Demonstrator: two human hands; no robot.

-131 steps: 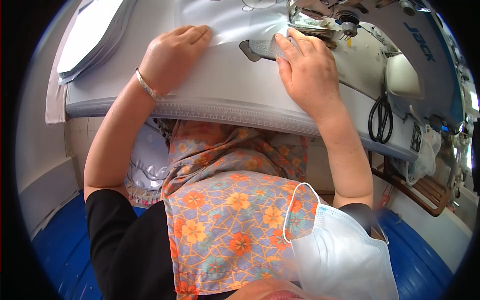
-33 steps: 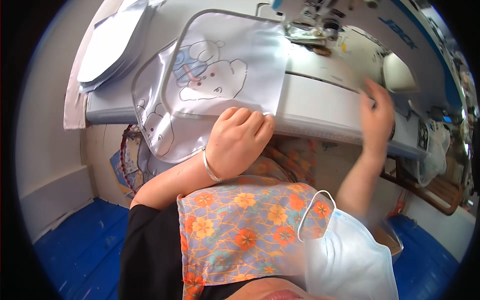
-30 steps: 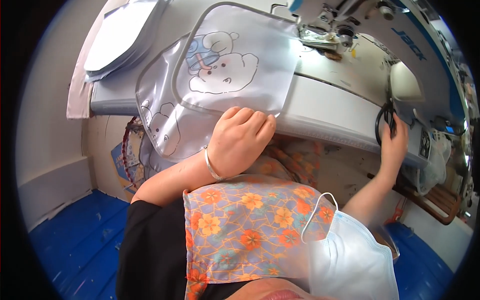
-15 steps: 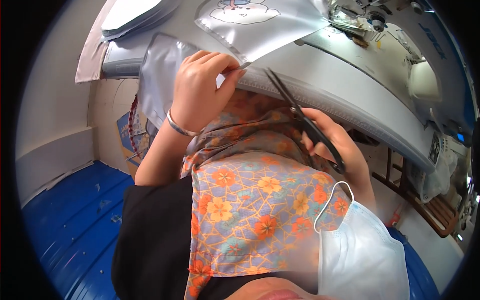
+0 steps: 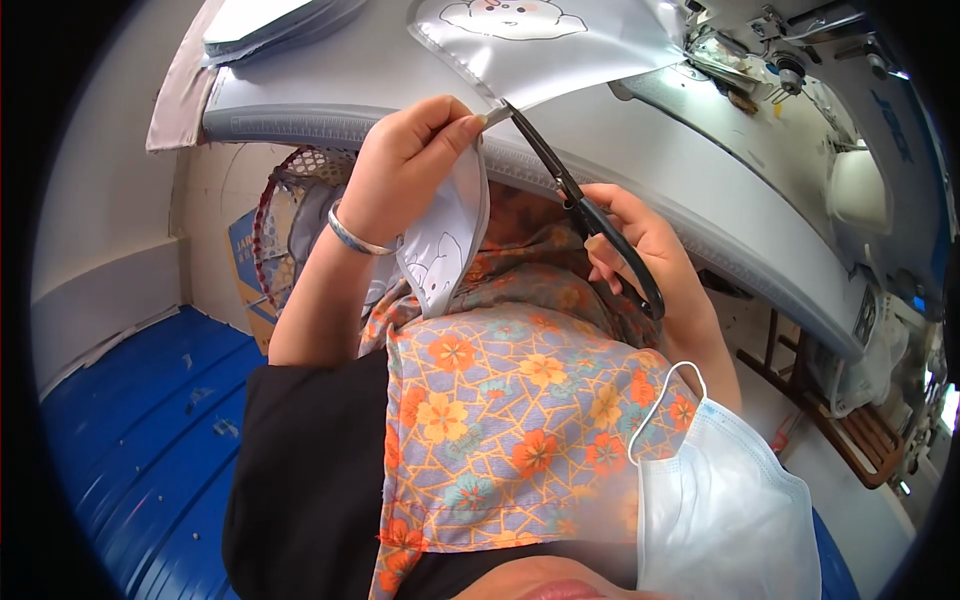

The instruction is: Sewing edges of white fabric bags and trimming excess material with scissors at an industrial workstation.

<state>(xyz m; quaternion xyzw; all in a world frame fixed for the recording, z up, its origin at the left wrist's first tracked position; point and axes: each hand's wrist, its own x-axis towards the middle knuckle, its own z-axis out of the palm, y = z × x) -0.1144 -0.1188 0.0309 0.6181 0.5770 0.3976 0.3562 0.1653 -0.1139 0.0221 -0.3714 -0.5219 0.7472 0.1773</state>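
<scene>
Head view: pinching grey edging (image 5: 496, 117) at the lower corner of a printed white sheet (image 5: 560, 65) with left hand (image 5: 415, 155), upper centre; gripping black scissors (image 5: 548, 158) in curled right hand (image 5: 640, 240), right of centre, tips at the edging, perhaps touching, near the tabletop (image 5: 680, 165).

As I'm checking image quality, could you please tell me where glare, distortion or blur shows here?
All in the head view: glare streaks the printed panel and whitens the sheet stack; the table edge bows; the apron looks hazy beside the face mask; the scissors look crisp.
</scene>
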